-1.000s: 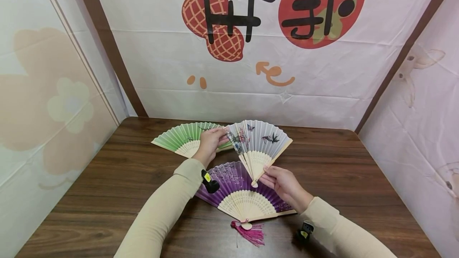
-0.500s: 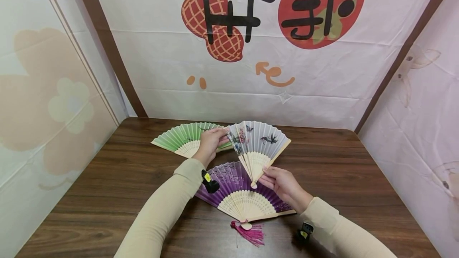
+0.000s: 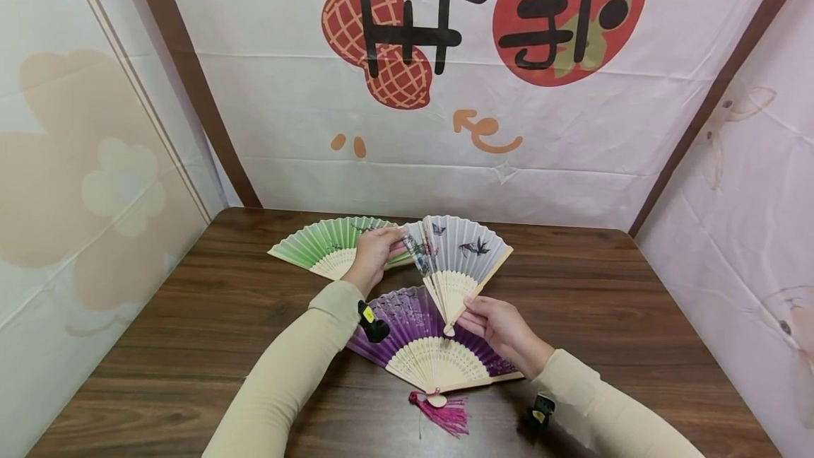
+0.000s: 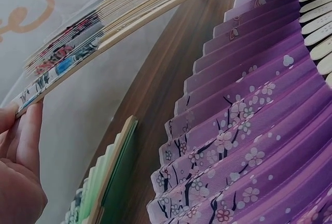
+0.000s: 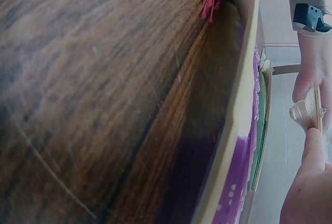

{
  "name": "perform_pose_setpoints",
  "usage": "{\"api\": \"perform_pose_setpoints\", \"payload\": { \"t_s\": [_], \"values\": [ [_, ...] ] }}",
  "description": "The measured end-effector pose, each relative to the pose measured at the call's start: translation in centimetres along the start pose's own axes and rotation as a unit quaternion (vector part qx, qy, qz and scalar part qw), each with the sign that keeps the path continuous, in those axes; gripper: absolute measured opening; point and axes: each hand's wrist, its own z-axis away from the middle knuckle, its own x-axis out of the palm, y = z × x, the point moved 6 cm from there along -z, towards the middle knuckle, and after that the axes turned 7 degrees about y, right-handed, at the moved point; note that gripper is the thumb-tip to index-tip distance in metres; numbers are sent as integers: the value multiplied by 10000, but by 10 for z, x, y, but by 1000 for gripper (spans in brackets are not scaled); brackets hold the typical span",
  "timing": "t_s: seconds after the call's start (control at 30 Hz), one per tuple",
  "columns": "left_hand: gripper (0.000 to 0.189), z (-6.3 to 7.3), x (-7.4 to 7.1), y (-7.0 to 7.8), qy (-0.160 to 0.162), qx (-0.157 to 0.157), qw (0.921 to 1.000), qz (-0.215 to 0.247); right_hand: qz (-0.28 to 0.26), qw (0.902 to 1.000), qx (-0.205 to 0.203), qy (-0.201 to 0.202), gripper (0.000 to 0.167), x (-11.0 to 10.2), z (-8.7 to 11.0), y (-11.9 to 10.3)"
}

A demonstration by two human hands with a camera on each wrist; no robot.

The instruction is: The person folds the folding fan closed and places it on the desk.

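Observation:
Above the table, both hands hold a pale grey folding fan [image 3: 472, 249] printed with a dark bird, a butterfly and flowers. My left hand [image 3: 375, 253] pinches its upper left edge; in the left wrist view the fingertips [image 4: 32, 130] grip the printed end of the outer rib. My right hand [image 3: 505, 327] pinches the right guard low down, close to the pivot. Ribs on the fan's left side are bunched, while the right side stays spread. An open purple fan [image 3: 400, 309] with blossom print lies beneath. Behind the left hand lies an open green fan [image 3: 324, 242], partly covered.
A magenta tassel [image 3: 445, 417] trails from the purple fan's pivot toward the front of the brown wooden table [image 3: 191, 359]. Printed white cloth [image 3: 286, 104] hangs behind the table, with more cloth at both sides. Black cameras sit at both wrists.
The grey fan's spread has narrowed slightly, its right edge shifting left and its left-hand ribs drawing closer together. The right fingers have edged left with it; the left hand has hardly moved.

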Motion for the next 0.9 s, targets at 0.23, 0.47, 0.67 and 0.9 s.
{"api": "perform_pose_setpoints", "payload": {
  "t_s": [0.23, 0.47, 0.67, 0.9],
  "values": [
    [30, 1, 1, 0, -75, -18, 10000, -30, 55, 10000, -3, -64, 15, 1, 0, 0],
    [33, -1, 2, 1, -125, -88, 9999, -43, 114, 9999, -8, -83, 18, 1, -2, 0],
    [33, 1, 3, 3, -116, -117, 9998, -95, 115, 9999, 23, -117, 14, 1, -3, -2],
    [33, 1, 2, 1, -93, -180, 9997, -169, 132, 9997, 74, -173, 13, 1, -1, -2]
  ]
}}
